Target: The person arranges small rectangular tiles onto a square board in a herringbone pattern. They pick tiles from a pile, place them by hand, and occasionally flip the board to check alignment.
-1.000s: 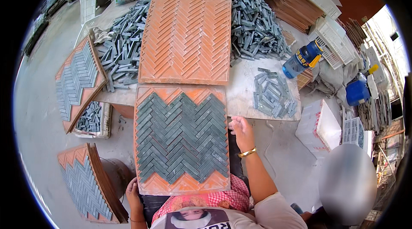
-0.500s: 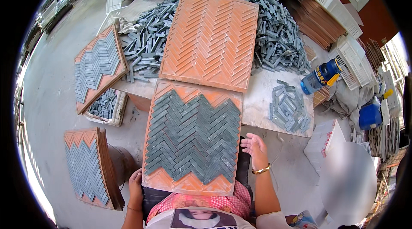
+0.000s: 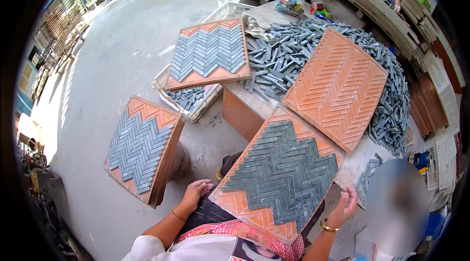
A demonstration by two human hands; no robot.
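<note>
Left hand (image 3: 197, 193) shifted (tray stack (image 3: 139, 148) near).

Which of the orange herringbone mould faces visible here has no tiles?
The bare mould hiding part of the tile heap: its grooves show empty, while the lap mould, the lower-left mould and the upper-left mould hold tiles.

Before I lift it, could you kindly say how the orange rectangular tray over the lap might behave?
The orange rectangular tray seems stiff, showing no visible sag. It may be heavy, packed with dark grey, stone-like strips; these might slide if tilted, lying uncovered.
</note>
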